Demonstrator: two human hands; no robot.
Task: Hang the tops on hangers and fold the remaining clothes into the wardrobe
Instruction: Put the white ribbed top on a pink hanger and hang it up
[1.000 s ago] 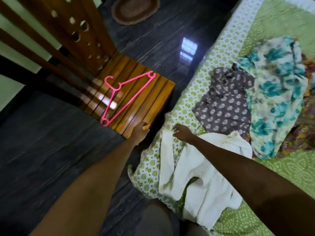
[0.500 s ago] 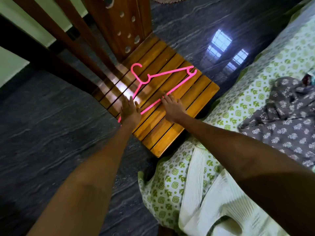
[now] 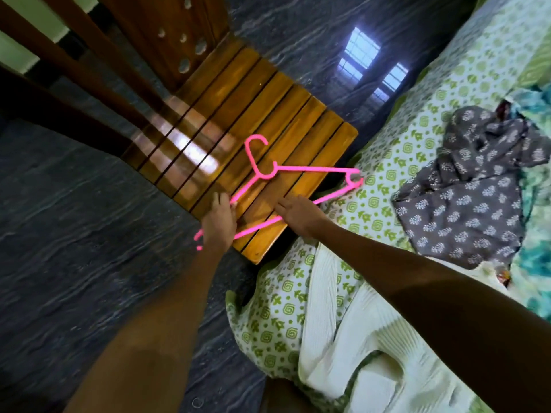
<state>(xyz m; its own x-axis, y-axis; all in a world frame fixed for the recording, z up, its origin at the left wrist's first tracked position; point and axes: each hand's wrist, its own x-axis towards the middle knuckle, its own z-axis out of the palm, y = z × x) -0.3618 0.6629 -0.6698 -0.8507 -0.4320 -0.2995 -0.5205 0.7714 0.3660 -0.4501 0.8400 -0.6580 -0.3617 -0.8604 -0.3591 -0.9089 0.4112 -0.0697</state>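
Over the chair's [image 3: 238, 120] bedside edge, both hands hold the hanger [image 3: 310, 168].

A slatted wooden chair [image 3: 253, 120] stands on dark glossy floor [image 3: 74, 263] reflecting window light; green-patterned bed [image 3: 417, 138] beside it.

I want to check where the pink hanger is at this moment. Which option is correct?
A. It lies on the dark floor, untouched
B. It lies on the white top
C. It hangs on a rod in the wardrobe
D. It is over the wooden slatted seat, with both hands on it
D: the pink hanger is over the wooden slatted seat, the left hand holding one shoulder and the right hand on its bottom bar.
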